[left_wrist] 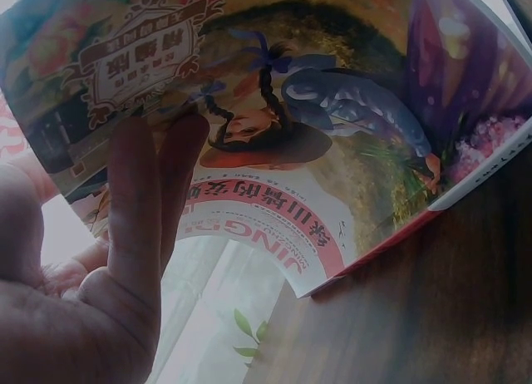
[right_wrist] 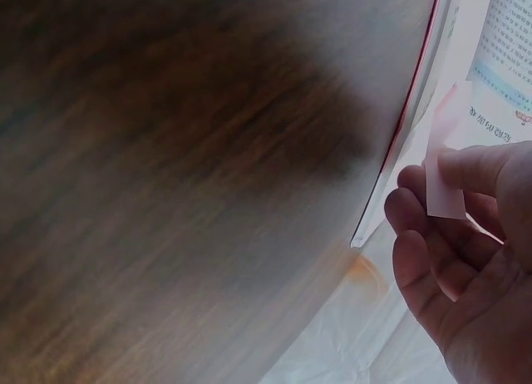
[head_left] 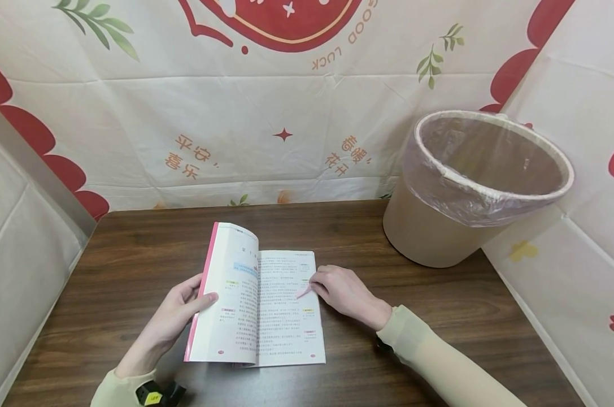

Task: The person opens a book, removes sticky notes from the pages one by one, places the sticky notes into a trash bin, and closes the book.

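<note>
An open book (head_left: 285,316) lies on the table, its left half raised and curving up. My left hand (head_left: 177,308) grips that half by its outer edge, thumb on the page and the other fingers behind. In the left wrist view those fingers press on the illustrated cover (left_wrist: 349,101), which shows a figure with braids. Over the right page's outer edge is my right hand (head_left: 344,294), pinching a thin pink strip (right_wrist: 446,155) between thumb and fingers. The strip looks like a sticky page flag and points in toward the printed text.
A beige waste bin (head_left: 429,232) with a clear plastic liner stands at the back right of the dark wooden table (head_left: 144,254). Behind the table hangs a printed cloth (head_left: 266,102). More cloth covers both sides.
</note>
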### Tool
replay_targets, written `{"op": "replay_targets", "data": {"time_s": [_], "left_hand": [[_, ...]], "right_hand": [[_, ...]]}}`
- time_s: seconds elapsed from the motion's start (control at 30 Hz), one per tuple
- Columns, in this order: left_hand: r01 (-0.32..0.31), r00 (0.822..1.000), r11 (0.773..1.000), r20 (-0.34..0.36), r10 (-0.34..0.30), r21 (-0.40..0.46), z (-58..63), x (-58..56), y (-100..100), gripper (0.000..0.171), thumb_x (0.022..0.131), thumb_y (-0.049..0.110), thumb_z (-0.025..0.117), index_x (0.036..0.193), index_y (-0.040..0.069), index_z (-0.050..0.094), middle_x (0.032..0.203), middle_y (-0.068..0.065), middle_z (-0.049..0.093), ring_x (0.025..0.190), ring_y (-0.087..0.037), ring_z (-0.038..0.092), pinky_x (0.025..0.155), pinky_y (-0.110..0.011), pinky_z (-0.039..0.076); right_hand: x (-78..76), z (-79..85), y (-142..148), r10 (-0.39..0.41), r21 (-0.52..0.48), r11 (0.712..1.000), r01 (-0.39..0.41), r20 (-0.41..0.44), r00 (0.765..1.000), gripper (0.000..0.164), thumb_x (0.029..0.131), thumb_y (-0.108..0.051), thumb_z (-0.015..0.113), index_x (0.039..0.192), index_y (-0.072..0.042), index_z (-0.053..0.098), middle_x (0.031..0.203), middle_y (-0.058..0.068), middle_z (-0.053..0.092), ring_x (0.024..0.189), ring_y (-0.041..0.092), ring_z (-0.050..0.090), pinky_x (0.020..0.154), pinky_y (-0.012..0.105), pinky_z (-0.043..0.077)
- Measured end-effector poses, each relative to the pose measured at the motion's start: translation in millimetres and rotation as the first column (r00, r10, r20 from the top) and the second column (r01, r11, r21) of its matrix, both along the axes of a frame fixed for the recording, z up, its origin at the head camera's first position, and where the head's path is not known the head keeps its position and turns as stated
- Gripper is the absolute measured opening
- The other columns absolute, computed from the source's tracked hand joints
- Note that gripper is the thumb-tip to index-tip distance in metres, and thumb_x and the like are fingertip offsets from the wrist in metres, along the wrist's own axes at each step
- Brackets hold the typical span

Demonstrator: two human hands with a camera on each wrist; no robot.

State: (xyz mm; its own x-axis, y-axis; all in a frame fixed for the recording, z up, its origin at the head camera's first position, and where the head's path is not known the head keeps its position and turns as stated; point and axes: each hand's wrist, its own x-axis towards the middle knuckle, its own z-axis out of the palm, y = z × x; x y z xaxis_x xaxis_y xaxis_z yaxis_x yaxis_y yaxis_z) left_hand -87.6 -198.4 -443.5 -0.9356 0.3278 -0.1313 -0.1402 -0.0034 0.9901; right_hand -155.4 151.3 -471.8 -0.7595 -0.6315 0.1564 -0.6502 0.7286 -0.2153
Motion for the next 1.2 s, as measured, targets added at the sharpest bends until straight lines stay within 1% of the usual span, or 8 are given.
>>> {"op": "replay_targets", "data": {"time_s": [0.23, 0.6, 0.73, 0.93, 1.03, 1.2], "left_hand": [[0.015, 1.000, 1.000, -0.007, -0.015, 0.005, 0.5, -0.1, -0.6, 0.059, 0.097, 0.013, 0.055, 0.145, -0.010, 0.029, 0.113, -0.015, 0.066, 0.090, -0.033, 0.068, 0.071, -0.047, 0.054], [0.011, 1.000, 1.000, -0.001, -0.011, 0.008, 1.8, 0.4, -0.5, 0.060, 0.098, 0.014, 0.055, 0.145, -0.010, 0.028, 0.113, -0.015, 0.066, 0.091, -0.032, 0.068, 0.071, -0.047, 0.054], [0.011, 1.000, 1.000, -0.003, -0.011, 0.006, 1.7, 0.2, -0.4, 0.059, 0.098, 0.014, 0.055, 0.145, -0.010, 0.028, 0.112, -0.015, 0.066, 0.090, -0.032, 0.068, 0.071, -0.047, 0.055], [0.013, 1.000, 1.000, 0.000, -0.013, 0.003, 1.7, -0.1, -0.5, 0.059, 0.098, 0.014, 0.055, 0.145, -0.010, 0.028, 0.112, -0.015, 0.066, 0.090, -0.032, 0.068, 0.071, -0.046, 0.055], [0.013, 1.000, 1.000, -0.001, -0.013, 0.000, 1.8, -0.1, -0.6, 0.060, 0.098, 0.015, 0.055, 0.145, -0.010, 0.028, 0.112, -0.016, 0.066, 0.090, -0.032, 0.068, 0.071, -0.046, 0.055], [0.015, 1.000, 1.000, -0.002, -0.015, 0.003, 1.8, 0.1, -0.9, 0.060, 0.098, 0.014, 0.055, 0.145, -0.010, 0.028, 0.113, -0.016, 0.066, 0.090, -0.032, 0.068, 0.071, -0.047, 0.055]], "right_hand": [[-0.5, 0.7, 0.1, -0.016, -0.005, 1.000, 0.016, 0.002, 1.000, 0.010, 0.090, -0.020, 0.065, 0.093, -0.020, 0.075, 0.079, -0.013, 0.056, 0.066, 0.004, 0.046, 0.059, 0.020, 0.042], [-1.0, 0.5, -0.1, -0.035, -0.027, 0.999, 0.035, -0.017, 0.999, 0.009, 0.091, -0.021, 0.065, 0.091, -0.020, 0.074, 0.076, -0.014, 0.053, 0.065, 0.005, 0.045, 0.060, 0.021, 0.042], [-0.4, 1.7, 1.3, -0.052, -0.045, 0.998, 0.052, 0.016, 0.999, 0.010, 0.091, -0.021, 0.065, 0.092, -0.020, 0.075, 0.078, -0.014, 0.055, 0.065, 0.005, 0.046, 0.061, 0.022, 0.043], [-1.0, 3.1, 5.2, -0.089, -0.113, 0.989, 0.099, 0.087, 0.992, 0.009, 0.090, -0.020, 0.066, 0.092, -0.020, 0.075, 0.082, -0.017, 0.060, 0.068, 0.001, 0.050, 0.064, 0.020, 0.045], [-1.5, 3.8, 7.6, -0.100, -0.141, 0.984, 0.112, 0.090, 0.991, 0.008, 0.089, -0.021, 0.066, 0.089, -0.021, 0.074, 0.078, -0.018, 0.058, 0.065, 0.001, 0.049, 0.062, 0.019, 0.044], [-1.2, 4.9, 11.2, -0.102, -0.163, 0.980, 0.113, 0.070, 0.992, 0.008, 0.089, -0.022, 0.066, 0.088, -0.021, 0.074, 0.076, -0.020, 0.056, 0.063, 0.001, 0.047, 0.060, 0.019, 0.042]]}}
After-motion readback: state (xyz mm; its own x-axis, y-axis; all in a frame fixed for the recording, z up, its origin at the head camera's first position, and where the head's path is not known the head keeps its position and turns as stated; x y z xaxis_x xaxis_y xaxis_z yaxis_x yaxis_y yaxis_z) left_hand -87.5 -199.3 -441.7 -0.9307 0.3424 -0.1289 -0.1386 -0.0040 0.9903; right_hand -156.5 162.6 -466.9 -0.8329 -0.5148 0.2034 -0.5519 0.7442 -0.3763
